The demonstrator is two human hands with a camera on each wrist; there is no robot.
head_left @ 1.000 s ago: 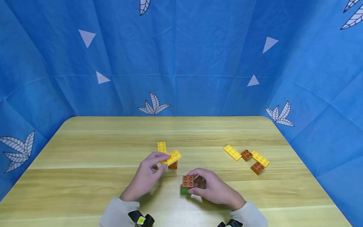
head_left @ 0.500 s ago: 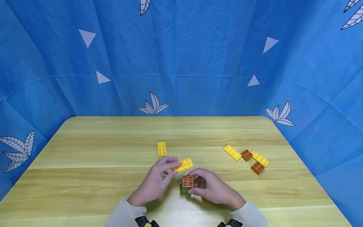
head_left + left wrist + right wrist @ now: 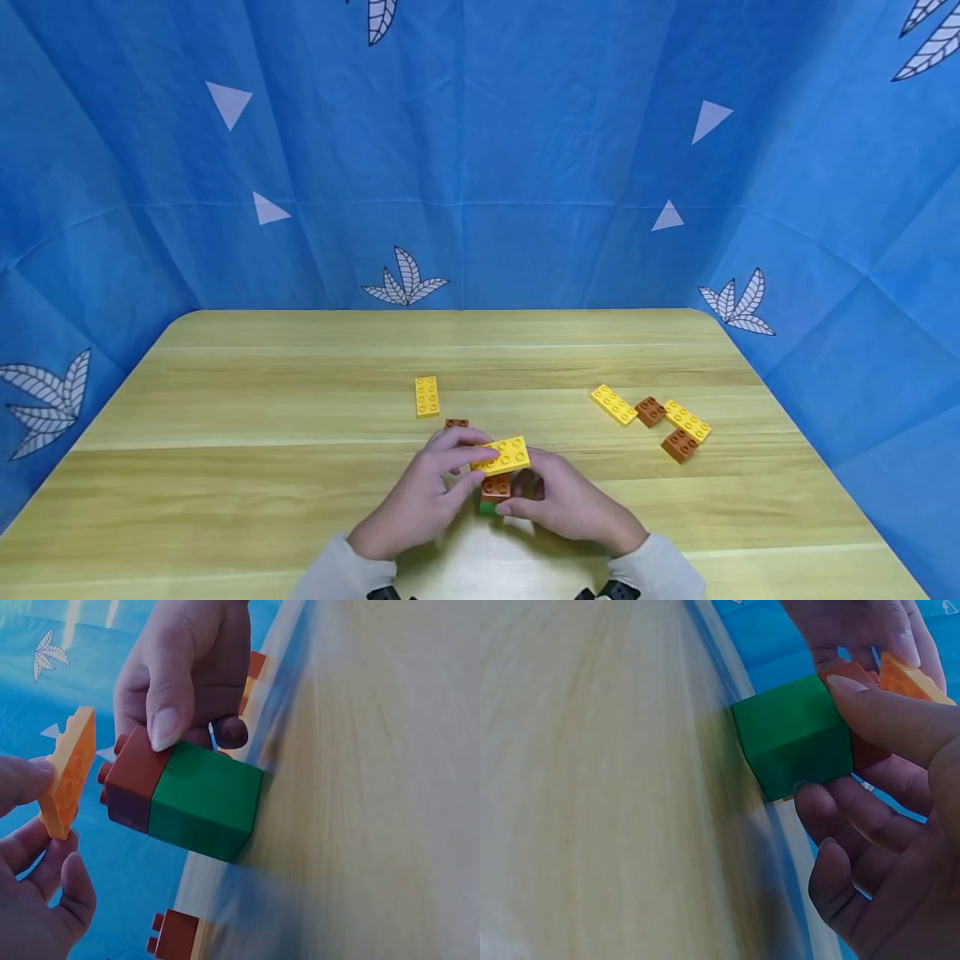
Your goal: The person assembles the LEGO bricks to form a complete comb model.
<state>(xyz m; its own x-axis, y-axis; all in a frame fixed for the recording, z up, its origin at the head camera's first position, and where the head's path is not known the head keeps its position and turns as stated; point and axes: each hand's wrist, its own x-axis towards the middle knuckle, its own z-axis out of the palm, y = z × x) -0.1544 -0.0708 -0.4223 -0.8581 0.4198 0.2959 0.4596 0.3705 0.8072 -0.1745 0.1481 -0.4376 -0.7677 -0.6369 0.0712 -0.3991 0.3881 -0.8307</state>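
In the head view my left hand [image 3: 431, 492] pinches a flat yellow brick [image 3: 510, 453] with two rows of studs. It hovers just above a small stack. That stack is a brown brick [image 3: 133, 780] on top of a taller green block [image 3: 206, 799], standing on the table. My right hand [image 3: 573, 504] grips the stack's side between thumb and fingers, as the right wrist view also shows. A gap separates the yellow brick from the brown studs in the left wrist view. Behind my left hand sits another brown brick [image 3: 457, 423], partly hidden.
A flat yellow brick [image 3: 427, 397] lies farther back on the wooden table [image 3: 262, 392]. On the right are a yellow brick [image 3: 613, 405], a brown brick [image 3: 650, 410], another yellow brick [image 3: 687, 421] and another brown brick [image 3: 679, 446]. A blue curtain [image 3: 525, 150] surrounds the table.
My left hand has carried the flat yellow brick right and toward me, from beside the back yellow brick to over the stack. My right hand has stayed on the stack.
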